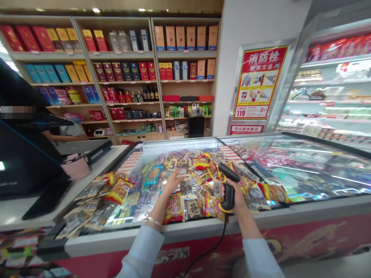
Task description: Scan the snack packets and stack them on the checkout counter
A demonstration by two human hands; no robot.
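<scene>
My right hand is wrapped round the grip of a black and yellow barcode scanner, whose head points forward and left over the snacks. A cable hangs from its base past the freezer's front edge. My left hand reaches over the pile with its fingers stretched out, nearest to some small clear packets; whether it touches them I cannot tell. Below it lie red and yellow snack bags and a clear packet with a white label. All of these rest on the glass top of a chest freezer.
A second heap of snack packets lies at the freezer's left end. Beside it, a counter carries a pink container and a dark monitor. Part of another person shows behind. Shelves of boxes line the back wall.
</scene>
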